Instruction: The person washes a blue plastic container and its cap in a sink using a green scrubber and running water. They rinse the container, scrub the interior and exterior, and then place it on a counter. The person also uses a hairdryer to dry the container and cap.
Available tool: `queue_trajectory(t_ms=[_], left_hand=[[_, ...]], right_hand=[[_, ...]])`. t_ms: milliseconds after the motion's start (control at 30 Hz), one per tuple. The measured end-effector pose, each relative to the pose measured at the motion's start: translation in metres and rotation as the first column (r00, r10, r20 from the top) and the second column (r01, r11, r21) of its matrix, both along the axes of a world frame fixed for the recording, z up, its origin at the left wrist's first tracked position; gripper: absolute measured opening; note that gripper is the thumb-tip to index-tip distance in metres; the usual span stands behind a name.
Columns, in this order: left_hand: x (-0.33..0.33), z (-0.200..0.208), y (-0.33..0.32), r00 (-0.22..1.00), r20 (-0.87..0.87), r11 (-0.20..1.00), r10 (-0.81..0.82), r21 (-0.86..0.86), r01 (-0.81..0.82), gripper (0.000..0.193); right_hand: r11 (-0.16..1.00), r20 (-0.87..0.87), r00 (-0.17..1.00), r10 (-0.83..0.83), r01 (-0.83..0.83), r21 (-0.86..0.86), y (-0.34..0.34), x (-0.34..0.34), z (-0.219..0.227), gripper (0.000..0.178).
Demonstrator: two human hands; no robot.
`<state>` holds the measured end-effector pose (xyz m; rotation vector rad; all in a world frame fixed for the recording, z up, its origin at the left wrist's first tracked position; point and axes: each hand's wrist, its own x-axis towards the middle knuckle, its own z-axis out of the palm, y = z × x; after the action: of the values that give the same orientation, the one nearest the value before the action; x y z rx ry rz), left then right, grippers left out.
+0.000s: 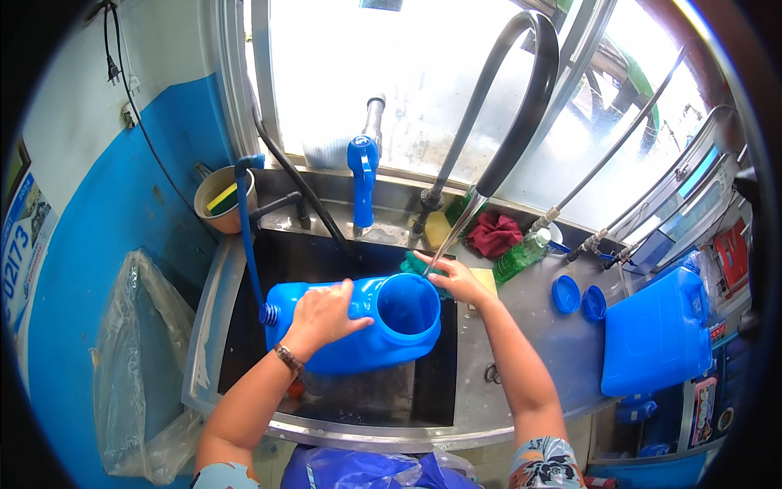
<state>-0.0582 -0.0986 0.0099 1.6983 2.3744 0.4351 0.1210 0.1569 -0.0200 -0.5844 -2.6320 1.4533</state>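
Observation:
My left hand (326, 316), with a watch on its wrist, grips a blue plastic water container (350, 352) from above and holds it tilted over the sink (432, 391). The container's wide round opening faces up and right; its small threaded spout points left. At the opening's far rim, my right hand (459, 281) has its fingers closed on a green scrubber (414, 262), partly hidden by the fingers. The metal end of a black gooseneck faucet (463, 224) comes down beside these fingers, apparently with water running.
Another blue container (656, 326) stands on the right counter near two blue caps (565, 293). Behind are a blue-handled tap (362, 179), a green-liquid bottle (521, 254) and a maroon cloth (494, 235). A pot (220, 200) holds a sponge at left; a blue pipe (247, 236) hangs beside the sink.

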Motion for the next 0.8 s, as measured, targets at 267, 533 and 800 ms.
queue_trajectory(t_ms=[267, 533, 800], left_hand=[[0.015, -0.006, 0.013, 0.964, -0.165, 0.912, -0.207, 0.325, 0.251, 0.075], [0.01, -0.012, 0.022, 0.981, -0.158, 0.942, -0.113, 0.296, 0.156, 0.074], [-0.01, -0.024, 0.028, 0.951, -0.14, 0.96, 0.274, 0.098, -0.262, 0.052]], right_hand=[[0.826, 0.333, 0.758, 0.561, -0.537, -0.17, -0.007, -0.029, 0.037, 0.06], [0.851, 0.227, 0.867, 0.443, -0.486, 0.196, -0.024, -0.028, 0.03, 0.055], [0.593, -0.332, 0.849, -0.412, 0.526, 0.609, -0.087, 0.028, -0.023, 0.05]])
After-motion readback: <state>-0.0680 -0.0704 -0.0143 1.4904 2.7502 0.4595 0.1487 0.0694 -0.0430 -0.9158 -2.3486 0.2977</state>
